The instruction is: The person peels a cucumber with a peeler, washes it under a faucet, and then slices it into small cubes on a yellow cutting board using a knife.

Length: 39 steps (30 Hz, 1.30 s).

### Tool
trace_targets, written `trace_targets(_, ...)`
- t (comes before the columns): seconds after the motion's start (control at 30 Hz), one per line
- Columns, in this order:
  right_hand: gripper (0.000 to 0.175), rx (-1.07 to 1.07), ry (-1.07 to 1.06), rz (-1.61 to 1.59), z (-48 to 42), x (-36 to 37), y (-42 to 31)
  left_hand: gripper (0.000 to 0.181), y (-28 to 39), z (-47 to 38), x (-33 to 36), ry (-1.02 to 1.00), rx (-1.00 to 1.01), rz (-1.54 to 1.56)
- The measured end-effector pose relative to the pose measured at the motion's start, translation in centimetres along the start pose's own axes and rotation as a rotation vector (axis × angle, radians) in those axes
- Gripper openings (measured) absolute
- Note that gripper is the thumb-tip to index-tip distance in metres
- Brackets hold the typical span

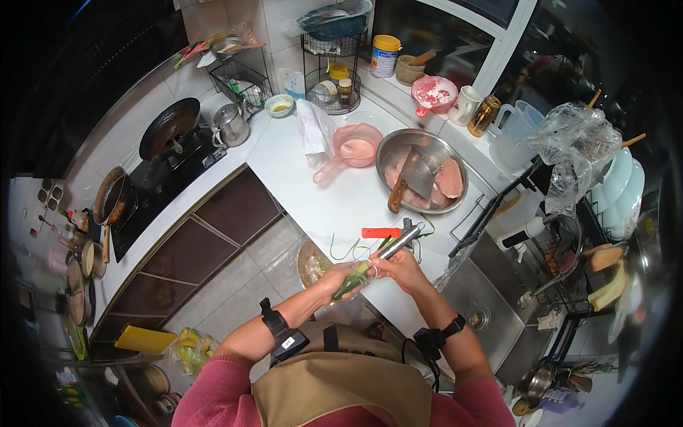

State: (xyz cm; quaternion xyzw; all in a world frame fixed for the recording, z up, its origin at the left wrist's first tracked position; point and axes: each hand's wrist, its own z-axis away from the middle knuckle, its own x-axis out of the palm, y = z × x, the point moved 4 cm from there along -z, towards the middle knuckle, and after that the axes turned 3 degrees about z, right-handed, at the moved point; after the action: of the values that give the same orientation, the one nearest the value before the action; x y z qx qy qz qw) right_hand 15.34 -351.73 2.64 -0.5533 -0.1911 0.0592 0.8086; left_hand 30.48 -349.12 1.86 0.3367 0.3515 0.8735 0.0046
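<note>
My left hand [337, 283] is closed around a green cucumber-like vegetable [349, 281], held at a slant above the counter's front edge. My right hand [397, 269] grips a metal-handled tool [397, 243], seemingly a peeler, whose head lies against the vegetable; its exact shape is hard to see. Thin green peel strips [341, 251] lie on the white counter. Just beyond my hands is a red-handled tool [380, 232]. Farther back, a steel bowl [381, 160] contains pieces of raw meat [449, 178], with a wooden-handled cleaver [419, 173] resting across it.
Left of the steel bowl stands a pink translucent ladle-like bowl [356, 147] beside a white bag [315, 131]. A waste bin [309, 267] is below the counter edge. The steel sink [480, 293] is at right, the stove [155, 176] with pans at left.
</note>
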Motion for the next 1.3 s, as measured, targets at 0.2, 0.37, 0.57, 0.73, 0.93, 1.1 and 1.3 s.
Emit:
trace_targets(0.2,0.014,0.036,0.205,-0.073,-1.0,-7.1,0.1,0.037,-0.3,1.0,-1.4,-0.055,0.073,-0.054)
trace_targets(0.37,0.014,0.095,0.572,0.171,-0.7,-15.6,4.0,0.039,1.1,1.8,-1.0,-0.125,0.115,-0.036)
trace_targets(0.57,0.014,-0.266,0.273,0.102,0.1,-4.9,-1.3,0.046,-0.3,-0.3,-3.2,0.051,0.145,0.136)
trace_targets(0.73,0.015,-0.155,0.023,0.080,0.3,2.2,-1.5,0.040,-0.7,-1.2,-1.2,0.125,0.074,0.184)
trace_targets(0.93,0.015,-0.040,0.163,0.032,-1.7,-3.6,-0.3,0.041,-0.8,-0.4,-1.4,0.021,0.084,0.005)
trace_targets(1.1,0.015,-0.011,0.518,0.160,-1.8,-14.5,3.5,0.044,0.0,0.8,-0.7,-0.015,0.112,-0.035)
trace_targets(1.3,0.016,-0.233,0.635,0.062,0.0,-10.8,0.9,0.045,-1.3,-0.3,-3.2,0.045,-0.004,0.058)
